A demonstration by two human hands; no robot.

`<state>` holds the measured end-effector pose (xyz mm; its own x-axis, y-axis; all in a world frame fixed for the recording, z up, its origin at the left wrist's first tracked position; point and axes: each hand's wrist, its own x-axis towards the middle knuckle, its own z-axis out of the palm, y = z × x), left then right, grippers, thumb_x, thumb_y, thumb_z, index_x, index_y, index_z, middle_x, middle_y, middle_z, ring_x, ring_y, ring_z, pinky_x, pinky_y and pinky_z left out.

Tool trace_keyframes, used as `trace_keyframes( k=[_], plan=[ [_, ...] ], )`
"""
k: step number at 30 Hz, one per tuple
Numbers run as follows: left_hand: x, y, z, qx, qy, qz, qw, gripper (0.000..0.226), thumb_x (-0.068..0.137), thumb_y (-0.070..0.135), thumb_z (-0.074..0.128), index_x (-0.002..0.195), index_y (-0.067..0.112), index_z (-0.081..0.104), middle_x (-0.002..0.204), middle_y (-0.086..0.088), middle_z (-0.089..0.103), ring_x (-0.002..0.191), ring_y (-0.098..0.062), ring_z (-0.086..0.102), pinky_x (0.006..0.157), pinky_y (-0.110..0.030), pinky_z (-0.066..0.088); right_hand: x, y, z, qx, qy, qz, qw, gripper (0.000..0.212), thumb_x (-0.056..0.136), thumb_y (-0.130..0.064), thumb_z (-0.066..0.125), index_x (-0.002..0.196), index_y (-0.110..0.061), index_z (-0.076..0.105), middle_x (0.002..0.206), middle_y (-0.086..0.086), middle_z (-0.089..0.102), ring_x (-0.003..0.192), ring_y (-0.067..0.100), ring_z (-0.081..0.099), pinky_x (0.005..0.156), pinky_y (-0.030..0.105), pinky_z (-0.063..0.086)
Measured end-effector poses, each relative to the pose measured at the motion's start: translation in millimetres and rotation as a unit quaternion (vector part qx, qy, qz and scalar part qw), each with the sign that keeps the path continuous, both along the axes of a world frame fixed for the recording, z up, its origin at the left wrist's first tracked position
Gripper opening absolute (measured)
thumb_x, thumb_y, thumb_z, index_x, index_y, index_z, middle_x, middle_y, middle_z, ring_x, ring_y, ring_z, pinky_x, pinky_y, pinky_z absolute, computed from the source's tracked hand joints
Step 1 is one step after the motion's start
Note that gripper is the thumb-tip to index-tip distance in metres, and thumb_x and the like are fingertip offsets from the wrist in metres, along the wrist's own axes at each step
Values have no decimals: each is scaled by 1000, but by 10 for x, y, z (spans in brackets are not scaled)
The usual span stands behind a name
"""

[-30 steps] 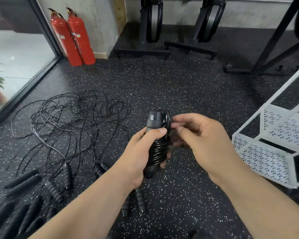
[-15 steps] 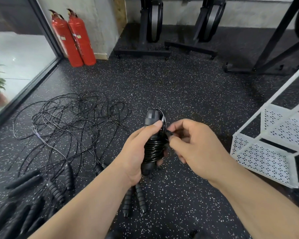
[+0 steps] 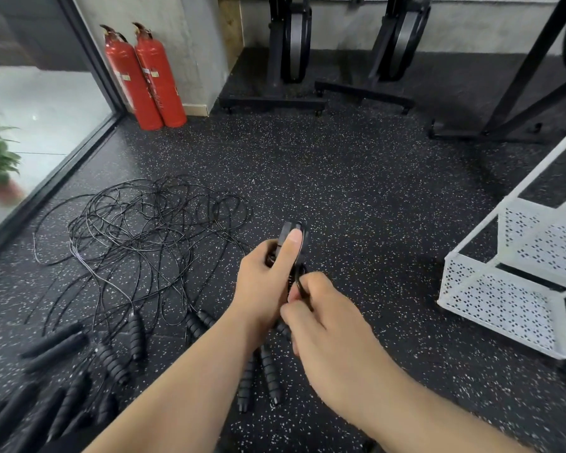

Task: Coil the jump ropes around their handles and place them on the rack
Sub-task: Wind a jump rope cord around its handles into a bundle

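1. The speckled rubber floor [image 3: 356, 178] fills the view, and the white perforated rack [image 3: 504, 308] stands off to the person's right, well apart from both hands.
2. Left of centre sprawls the tangle of loose jump ropes [image 3: 151, 223], thin black cord looped over itself, with ribbed handles [image 3: 134, 331] scattered along its near edge.
3. Two red fire extinguishers [image 3: 147, 80] lean by the far wall, out of play.
4. Here's the action: the left hand [image 3: 265, 286] grips the coiled jump rope [image 3: 286, 227] upright above the floor, mid-view, thumb laid up along it toward the cap.
5. The right hand [image 3: 330, 325] sits right against the left, fingers curled, pinching the cord end [image 3: 298, 277] at the side of the coils.
6. Only the cap and a few turns of cord show; the rest is hidden behind the hands.
7. It looks light, but that thin cord is likely slick and springy, ready to unwind once released. The safest hold is probably across the coils, with the thumb pinning the last turn, while the end gets tucked under. Carrying it by the cap alone would risk the wraps sliding off.
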<state>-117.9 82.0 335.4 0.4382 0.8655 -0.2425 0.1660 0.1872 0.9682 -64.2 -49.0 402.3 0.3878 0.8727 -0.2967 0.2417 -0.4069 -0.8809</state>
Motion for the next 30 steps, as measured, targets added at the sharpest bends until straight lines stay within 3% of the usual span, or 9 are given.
trace_keyframes(
  k=[4,8,10,13,16,20,22,26,30],
  plan=[
    [-8,23,45,-42,-28,-22,998,67,87,75,72,88,9,74,78,-5,70,73,-21,62,74,-42,50,249,30,74,-3,-51,12,999,38,107,-56,44,88,-27,58,74,0,70,54,7,51,58,29,45],
    [5,-98,260,-122,-126,-135,975,75,95,69,62,117,-2,70,86,-16,68,67,-26,60,58,-35,46,782,224,-76,10,182,-155,971,49,106,-49,56,66,-21,55,59,1,49,49,15,38,49,27,30],
    [69,-207,329,-150,-137,-157,966,75,98,70,54,119,1,72,85,-18,67,64,-25,60,56,-34,45,850,289,-181,41,215,-200,955,53,107,-45,57,59,-24,50,56,0,42,47,15,30,49,30,22],
    [166,-302,352,-166,-99,-123,973,64,103,71,45,116,18,80,95,-15,77,75,-30,70,71,-39,57,809,264,-231,75,72,-245,964,55,108,-49,54,64,-17,55,58,-3,52,54,13,41,60,33,36],
    [218,-413,399,-97,-54,-99,989,38,110,49,44,115,37,80,112,-1,80,111,-26,73,100,-46,57,886,203,-235,120,-49,-305,943,39,109,-46,52,86,-19,69,78,-4,71,72,13,60,75,42,50],
    [271,-615,625,-46,-63,-117,990,24,114,39,48,126,44,67,113,13,77,105,-4,72,80,-23,55,783,44,-16,175,70,-296,937,46,112,-48,43,96,-25,79,93,-5,79,90,12,72,78,27,57],
    [305,-709,688,-26,-64,-96,993,21,111,39,56,131,43,57,120,12,73,107,-3,70,86,-25,56,653,-77,99,211,148,-266,929,47,112,-51,41,103,-25,80,97,-9,81,91,2,75,74,16,57],
    [333,-1013,862,-27,-72,-62,995,44,99,47,73,133,40,46,127,8,66,112,-8,68,95,-33,58,567,-278,188,247,101,-300,916,38,109,-53,50,112,-24,74,108,-1,79,103,15,75,91,37,59],
    [413,-1343,1104,-51,-40,-54,996,49,95,75,57,121,34,54,118,5,69,107,-16,69,98,-48,59,534,-501,411,263,25,-337,904,37,102,-63,48,117,-34,67,109,-8,75,103,13,72,99,50,57]
  ],
)
